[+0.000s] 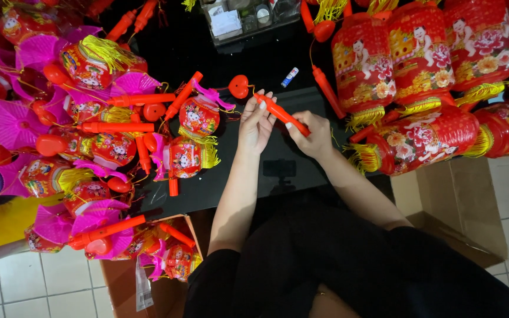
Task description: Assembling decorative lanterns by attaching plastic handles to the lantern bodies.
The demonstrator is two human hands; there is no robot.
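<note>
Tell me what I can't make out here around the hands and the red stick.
Head view only:
- Red stick: its lower end is hidden inside the right hand.
- Left hand: fingertips cover the stick's top, so the contact there is unclear.
- Small tube: too small to identify.
- Clear tray: cut off by the top edge.
- Lanterns: cut off by the right edge.

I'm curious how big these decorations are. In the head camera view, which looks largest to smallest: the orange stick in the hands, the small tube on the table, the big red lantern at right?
1. Big red lantern
2. Orange stick
3. Small tube
</note>
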